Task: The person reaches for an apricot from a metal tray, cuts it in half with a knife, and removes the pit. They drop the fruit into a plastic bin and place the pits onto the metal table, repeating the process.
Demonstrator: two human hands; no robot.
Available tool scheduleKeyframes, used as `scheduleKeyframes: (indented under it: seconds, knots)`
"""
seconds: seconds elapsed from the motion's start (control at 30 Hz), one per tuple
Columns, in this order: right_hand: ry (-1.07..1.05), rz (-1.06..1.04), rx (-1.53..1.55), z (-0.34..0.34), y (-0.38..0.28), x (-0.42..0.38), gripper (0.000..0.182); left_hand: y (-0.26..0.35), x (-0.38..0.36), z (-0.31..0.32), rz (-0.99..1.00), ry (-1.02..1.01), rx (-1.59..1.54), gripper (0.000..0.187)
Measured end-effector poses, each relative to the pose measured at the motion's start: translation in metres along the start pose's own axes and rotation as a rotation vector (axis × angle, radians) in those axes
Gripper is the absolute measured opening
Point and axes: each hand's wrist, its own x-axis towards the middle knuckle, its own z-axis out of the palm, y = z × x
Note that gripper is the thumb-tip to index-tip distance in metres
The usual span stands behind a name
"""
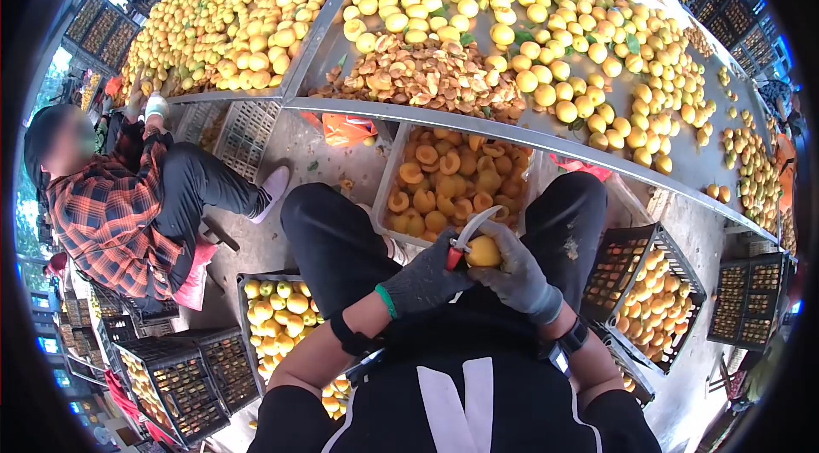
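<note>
My left hand [424, 282], in a dark knitted glove with a green cuff, is closed round the red handle [454, 258] of a small curved knife [475, 227]. My right hand [520, 272], in a grey glove, grips a whole yellow apricot [484, 251]. The blade rises beside the fruit and overlaps its top left in this view. Both hands are together above my lap, between my knees. Just past them stands a pale crate [388, 170] full of halved apricots [452, 176].
A metal table [554, 142] piled with whole apricots [409, 5] and a heap of pits [426, 78] spans the front. Black crates of apricots stand at left [247, 299] and right [653, 304]. A person in a plaid shirt [115, 214] sits on the left.
</note>
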Motion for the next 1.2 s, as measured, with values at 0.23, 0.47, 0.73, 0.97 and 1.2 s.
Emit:
scheduleKeyframes:
  seconds: [0.23, 0.47, 0.73, 0.97, 1.2]
  knots:
    - [0.065, 0.159, 1.213, -0.003, 0.002, 0.006, 0.056, 0.001, 0.002, -0.014, -0.047, 0.02, -0.92, 0.052]
    - [0.044, 0.051, 1.277, -0.02, 0.006, -0.003, 0.056, 0.041, -0.021, -0.028, -0.044, 0.138, -0.339, 0.057]
    - [0.168, -0.136, 0.696, -0.013, -0.015, -0.009, 0.055, 0.022, -0.033, -0.006, 0.349, 0.302, 0.303, 0.051]
    - [-0.017, -0.271, 0.586, -0.011, -0.038, -0.008, 0.048, 0.016, -0.04, -0.003, 0.436, 0.338, 0.482, 0.036]
    - [-0.086, -0.253, 0.55, -0.008, -0.041, -0.009, 0.046, 0.007, -0.043, -0.003, 0.471, 0.35, 0.601, 0.034]
